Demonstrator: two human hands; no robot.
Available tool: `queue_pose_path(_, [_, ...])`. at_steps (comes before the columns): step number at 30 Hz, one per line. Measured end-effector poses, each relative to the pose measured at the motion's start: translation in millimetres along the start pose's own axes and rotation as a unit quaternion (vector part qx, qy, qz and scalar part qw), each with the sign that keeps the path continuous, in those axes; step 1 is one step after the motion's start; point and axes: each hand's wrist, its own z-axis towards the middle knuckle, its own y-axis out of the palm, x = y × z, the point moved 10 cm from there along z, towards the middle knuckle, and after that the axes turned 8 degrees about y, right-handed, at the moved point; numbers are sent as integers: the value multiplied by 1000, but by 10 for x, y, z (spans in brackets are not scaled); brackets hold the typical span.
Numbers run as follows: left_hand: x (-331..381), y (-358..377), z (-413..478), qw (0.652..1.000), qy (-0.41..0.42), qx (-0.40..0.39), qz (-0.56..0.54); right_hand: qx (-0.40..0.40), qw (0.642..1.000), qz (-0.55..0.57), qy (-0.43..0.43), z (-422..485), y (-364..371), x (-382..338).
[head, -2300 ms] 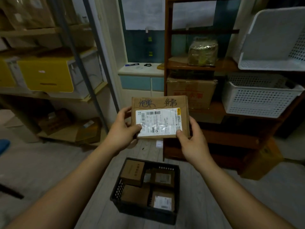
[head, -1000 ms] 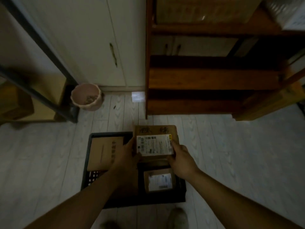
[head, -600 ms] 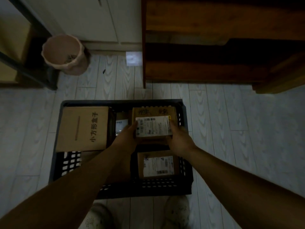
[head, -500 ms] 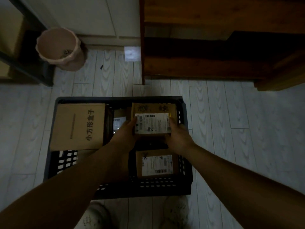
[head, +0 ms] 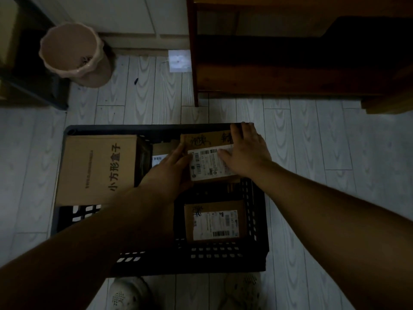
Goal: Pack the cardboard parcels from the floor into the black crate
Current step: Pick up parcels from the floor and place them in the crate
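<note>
The black crate stands on the pale plank floor below me. A flat cardboard parcel with a white shipping label and black handwriting lies at the crate's far right corner. My left hand grips its left edge. My right hand rests flat on its top right, fingers spread. A large brown box with printed characters fills the crate's left side. Another labelled parcel lies at the near right. A small parcel shows partly between the box and my left hand.
A pink ribbed bin stands at the upper left beside a dark rack leg. A wooden shelf unit stands beyond the crate on the right. A white paper scrap lies by the wall. My shoes touch the crate's near side.
I have lowered the labelled parcel from chest height into the crate's far right corner. My right hand moved from gripping its right edge to lying flat on top.
</note>
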Motion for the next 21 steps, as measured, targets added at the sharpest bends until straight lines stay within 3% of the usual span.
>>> queue_pose_path(7, [-23,30,17,1000,-12,-18,0,-4,999,-39,8,-15,-25,-36])
queue_pose_path(12, [51,-52,-51,997,19,-58,37,-60,997,-41,39,-69,-58,-64])
queue_pose_path(15, [-2,-285,-217,999,-14,-28,-19,-94,994,13,62,-191,-162,-48])
queue_pose_path(21, [-118,-963,-947,993,-98,39,-49,-76,996,13,34,-862,-844,-117])
